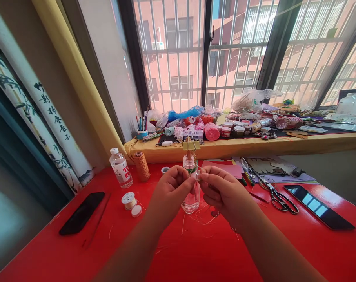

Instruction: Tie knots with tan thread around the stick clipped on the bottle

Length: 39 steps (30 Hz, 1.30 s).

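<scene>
My left hand (175,188) and my right hand (220,188) meet in front of a clear glass bottle (191,204) standing on the red table (189,250). Both hands are closed in a pinch on a thin cord (198,179) stretched between the fingertips. A wooden stick rises from the bottle's neck, with a yellow clip (191,145) at its top. From the clip hangs a braided strand (195,156) that reaches down near my fingers. The fingers hide part of the bottle and of the cord.
Left: a black phone (82,213), a plastic bottle (121,168), a brown thread cone (141,166) and a white spool (129,200). Right: scissors (279,197), papers and a second phone (319,206). Yarn and jars crowd the windowsill (248,147). Loose thread ends lie below my hands.
</scene>
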### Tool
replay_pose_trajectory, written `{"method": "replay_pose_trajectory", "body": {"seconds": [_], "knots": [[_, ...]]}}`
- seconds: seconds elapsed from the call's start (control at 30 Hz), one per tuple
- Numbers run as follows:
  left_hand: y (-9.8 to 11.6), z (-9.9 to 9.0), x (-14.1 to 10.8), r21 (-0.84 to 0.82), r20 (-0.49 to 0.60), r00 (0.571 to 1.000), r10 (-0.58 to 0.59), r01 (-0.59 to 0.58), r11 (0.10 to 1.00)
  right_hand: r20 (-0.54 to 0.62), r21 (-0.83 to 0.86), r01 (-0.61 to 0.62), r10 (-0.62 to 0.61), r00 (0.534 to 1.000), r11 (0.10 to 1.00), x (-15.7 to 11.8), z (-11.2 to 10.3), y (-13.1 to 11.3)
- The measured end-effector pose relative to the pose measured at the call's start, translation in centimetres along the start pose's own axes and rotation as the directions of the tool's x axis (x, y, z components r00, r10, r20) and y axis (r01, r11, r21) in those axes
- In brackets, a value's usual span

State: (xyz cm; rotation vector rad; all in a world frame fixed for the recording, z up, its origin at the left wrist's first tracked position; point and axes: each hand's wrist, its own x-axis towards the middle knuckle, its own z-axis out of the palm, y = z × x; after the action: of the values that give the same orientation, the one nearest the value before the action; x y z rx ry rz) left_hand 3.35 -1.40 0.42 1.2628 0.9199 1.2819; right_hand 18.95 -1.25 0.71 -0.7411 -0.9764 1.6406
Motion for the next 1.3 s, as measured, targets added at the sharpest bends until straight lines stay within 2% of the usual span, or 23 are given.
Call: {"method": "replay_pose_trajectory", "body": {"seconds": [0.3,0.5,0.67,0.77,0.93,1.07,1.17,1.3], "knots": [[0.2,-0.3,0.0,0.048,0.008,1.000,0.001,-0.001,0.999,-0.054,-0.160,0.049,-0.058,0.997,0.986,-0.4,0.0,-0.3],[-0.5,-0.2,0.2,0.040,-0.009,1.000,0.015,-0.015,0.999,-0.028,-0.155,0.051,-0.056,0.998,0.987,-0.4,0.2,-0.2],[-0.8,-0.5,0.5,0.028,0.035,0.999,0.031,-0.032,0.999,-0.012,-0.145,0.044,-0.046,0.999,0.988,-0.2,-0.1,-0.1],[-0.8,-0.6,0.5,0.049,0.014,0.999,0.030,-0.031,0.998,-0.004,-0.138,0.056,-0.057,0.998,0.989,0.0,-0.5,-0.1],[-0.7,-0.6,0.4,0.068,0.014,0.998,0.068,-0.069,0.995,0.016,-0.078,-0.007,0.008,1.000,0.997,0.1,-0.8,-0.3],[-0.8,-0.6,0.4,0.037,-0.005,0.998,0.056,-0.056,0.998,0.039,-0.106,-0.032,0.037,0.999,0.994,0.2,-1.0,-0.4],[-1.2,-0.7,0.6,0.068,-0.017,0.999,0.044,-0.042,0.997,0.023,-0.150,-0.009,0.012,1.000,0.989,0.4,-1.2,-0.3],[-1.7,-0.9,1.0,0.121,-0.031,0.999,0.028,-0.024,0.992,0.015,-0.125,-0.002,0.004,1.000,0.992,0.6,-1.2,-0.3]]}}
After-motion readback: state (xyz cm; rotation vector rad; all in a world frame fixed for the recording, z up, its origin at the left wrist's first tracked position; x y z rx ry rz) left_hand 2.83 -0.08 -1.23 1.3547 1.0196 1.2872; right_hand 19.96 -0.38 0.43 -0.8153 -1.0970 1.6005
